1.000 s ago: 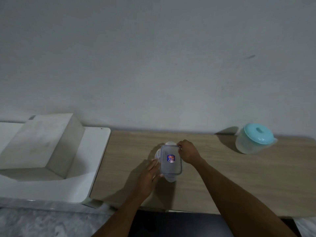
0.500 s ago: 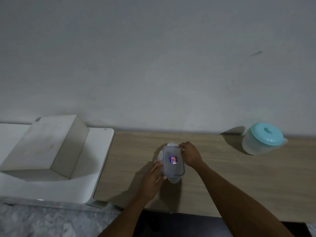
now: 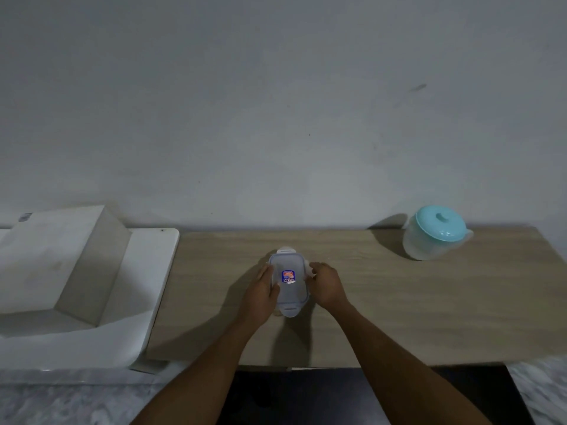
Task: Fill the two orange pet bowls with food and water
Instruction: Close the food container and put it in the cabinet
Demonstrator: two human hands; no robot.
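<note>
Food container (image 3: 290, 282), clear with a clip-lock lid, is being gripped mid-counter (image 3: 399, 302): left hand (image 3: 260, 291) curled against one side, right hand (image 3: 326, 285) fingering a side latch. Unclipping seems underway; remaining latches likely need releasing. No orange bowls are being shown.

The wooden table (image 3: 399, 302) is bare on both sides of the box (image 3: 290, 282) that sits between the two hands. A jug (image 3: 435, 233) stands far right by the wall. A white block (image 3: 61, 259) fills the left.
</note>
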